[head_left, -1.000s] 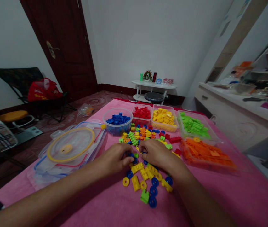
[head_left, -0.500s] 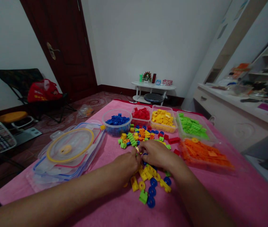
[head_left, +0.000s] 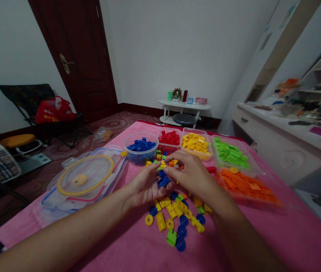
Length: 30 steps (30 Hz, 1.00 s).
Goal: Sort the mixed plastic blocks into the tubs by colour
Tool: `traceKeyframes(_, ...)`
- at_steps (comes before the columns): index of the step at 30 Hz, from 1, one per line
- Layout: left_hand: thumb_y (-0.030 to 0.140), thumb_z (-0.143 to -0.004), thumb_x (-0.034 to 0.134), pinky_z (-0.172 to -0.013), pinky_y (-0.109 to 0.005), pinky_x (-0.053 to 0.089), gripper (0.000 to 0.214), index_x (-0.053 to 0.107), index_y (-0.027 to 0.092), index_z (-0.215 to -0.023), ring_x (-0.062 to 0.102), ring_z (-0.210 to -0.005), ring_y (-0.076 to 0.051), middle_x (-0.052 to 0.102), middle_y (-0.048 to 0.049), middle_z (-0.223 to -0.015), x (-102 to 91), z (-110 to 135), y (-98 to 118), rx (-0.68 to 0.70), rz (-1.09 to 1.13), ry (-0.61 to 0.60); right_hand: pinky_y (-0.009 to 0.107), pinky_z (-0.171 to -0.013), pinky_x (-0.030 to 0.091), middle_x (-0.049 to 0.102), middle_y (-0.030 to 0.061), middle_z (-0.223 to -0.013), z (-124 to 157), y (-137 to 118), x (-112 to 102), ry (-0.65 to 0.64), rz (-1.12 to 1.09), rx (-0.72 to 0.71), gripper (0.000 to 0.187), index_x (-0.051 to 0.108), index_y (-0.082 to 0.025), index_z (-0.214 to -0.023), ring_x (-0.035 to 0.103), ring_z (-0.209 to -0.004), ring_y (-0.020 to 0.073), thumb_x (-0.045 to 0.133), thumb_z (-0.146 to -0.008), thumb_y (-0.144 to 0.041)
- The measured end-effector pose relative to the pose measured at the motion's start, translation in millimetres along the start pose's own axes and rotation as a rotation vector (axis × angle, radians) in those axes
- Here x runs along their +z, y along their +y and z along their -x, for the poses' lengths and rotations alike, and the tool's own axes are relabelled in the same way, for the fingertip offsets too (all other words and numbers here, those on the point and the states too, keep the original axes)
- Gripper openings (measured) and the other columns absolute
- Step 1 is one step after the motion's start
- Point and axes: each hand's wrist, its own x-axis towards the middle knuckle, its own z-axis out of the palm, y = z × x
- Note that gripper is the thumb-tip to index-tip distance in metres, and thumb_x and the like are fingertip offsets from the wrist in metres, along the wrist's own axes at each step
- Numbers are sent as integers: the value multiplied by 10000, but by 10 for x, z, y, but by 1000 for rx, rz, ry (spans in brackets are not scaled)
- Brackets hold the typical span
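A: Any lettering to log?
B: Red plastic bag (head_left: 54, 110), far left, on a folding chair (head_left: 27, 92). Yellow marks on it, too blurred to read.
A: Surface?
B: Pink cloth (head_left: 115, 245). Far side, left to right: round tub (head_left: 140, 157) with blue contents; then, boxed, red bricks (head_left: 169, 138), yellow bricks (head_left: 195, 142), green bricks (head_left: 231, 152). Orange bricks (head_left: 246, 185) nearer, right. Clear lids (head_left: 98, 179) stacked left.
A: Hands?
B: Left hand (head_left: 146, 187) palm up, fingers loosely curled, blue building bricks (head_left: 163, 180) lying in it. Right hand (head_left: 188, 172) bent over them; can't tell whether it pinches one. Near side: loose yellow pieces (head_left: 160, 222), blue wheels (head_left: 182, 231).
A: Room?
B: Dark panelled door (head_left: 78, 45), far left. White side table (head_left: 185, 104), far wall, potted plant (head_left: 176, 94) on top. Cluttered white counter (head_left: 264, 130), right.
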Motion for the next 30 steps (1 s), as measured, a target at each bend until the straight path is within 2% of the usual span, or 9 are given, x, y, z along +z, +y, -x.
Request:
traceKeyframes(4, 205, -862, 440, -398, -110, 384, 161, 555, 93, -864, 531, -536, -79, 567, -69, -692, 97, 45, 251, 105, -25, 191, 255, -687, 442, 668, 33, -895, -14, 28, -3, 110, 14, -60, 116, 702, -204, -851, 597, -786, 141, 623, -767, -207)
traceKeyframes(7, 204, -829, 497, -407, -123, 392, 161, 590, 85, -886, 534, -548, -79, 601, -83, -732, 87, -6, 587, 326, -225, 251, 274, -718, 448, 673, 27, -856, -17, 36, 13, 103, 18, -60, 115, 701, -201, -832, 601, -778, 142, 610, -767, -173)
traceKeyframes(11, 293, -771, 571, -630, -257, 519, 241, 644, 98, -892, 610, -703, -148, 651, -91, -785, 4, -152, 991, 698, -750, 463, 278, -695, 449, 669, 24, -817, -18, 28, 45, 87, 30, -62, 109, 699, -198, -802, 593, -729, 136, 602, -762, -167)
traceKeyframes(14, 342, -761, 584, -898, -366, 466, 279, 675, 148, -939, 602, -970, -216, 674, -84, -968, 17, -160, 975, 963, -1351, 560, 263, -677, 446, 680, 22, -825, -30, 61, -2, 131, 30, -69, 125, 699, -199, -800, 593, -730, 132, 590, -758, -154)
traceKeyframes(16, 326, -803, 553, -963, -397, 422, 295, 646, 182, -1044, 567, -1055, -220, 645, -82, -1095, 86, -72, 756, 1082, -1637, 466, 252, -653, 446, 683, 18, -805, -40, 105, -77, 188, 24, -63, 132, 699, -197, -793, 593, -708, 128, 578, -761, -157)
traceKeyframes(21, 410, -855, 513, -1010, -400, 390, 377, 585, 208, -1165, 509, -1162, -234, 555, -110, -1258, 209, 298, -63, 945, -2013, -366, 244, -569, 446, 672, 21, -709, -43, 211, -309, 379, 18, -3, 134, 697, -174, -763, 581, -593, 125, 579, -766, -237)
traceKeyframes(23, 471, -823, 543, -1080, -474, 292, 472, 541, 245, -1238, 403, -1282, -288, 469, -104, -1372, 162, 377, -285, 874, -2082, -587, 246, -555, 457, 672, 28, -704, -40, 230, -370, 428, -22, 14, 152, 693, -162, -773, 586, -582, 130, 580, -762, -262)
traceKeyframes(25, 461, -819, 553, -1104, -508, 226, 471, 526, 300, -1262, 325, -1340, -309, 425, -76, -1419, 87, 363, -405, 826, -2083, -606, 248, -551, 470, 674, 33, -714, -38, 233, -397, 443, -60, 16, 176, 693, -159, -795, 594, -586, 134, 571, -766, -282)
traceKeyframes(30, 363, -844, 535, -1117, -556, 88, 442, 502, 359, -1284, 220, -1387, -321, 365, -36, -1465, 8, -13, -443, 759, -1995, -452, 242, -561, 469, 684, 38, -735, -42, 196, -371, 426, -17, 1, 166, 694, -162, -766, 598, -603, 133, 574, -761, -278)
